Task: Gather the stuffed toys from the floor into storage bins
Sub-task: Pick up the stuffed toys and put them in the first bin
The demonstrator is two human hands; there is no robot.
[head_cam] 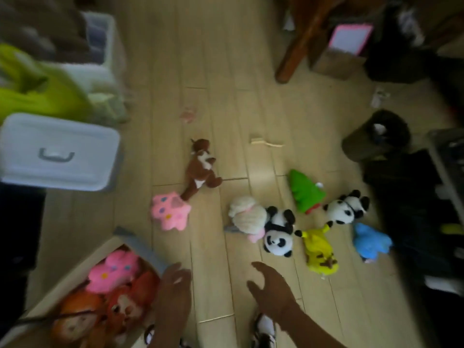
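Toys: 8 stuffed toys lie loose on the floor; 2 pandas, 1 each of the others.
Handling: likely light, soft, squashy; grab by the body.
Bin: cardboard box, bottom-left, holds about 4.
Hands: left hand and right hand empty, fingers spread.

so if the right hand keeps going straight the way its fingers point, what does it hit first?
The right hand is open, empty, fingers pointing up and slightly left. First in that line is probably the nearer panda toy, then the cream plush touching it. Height above the floor is unclear.
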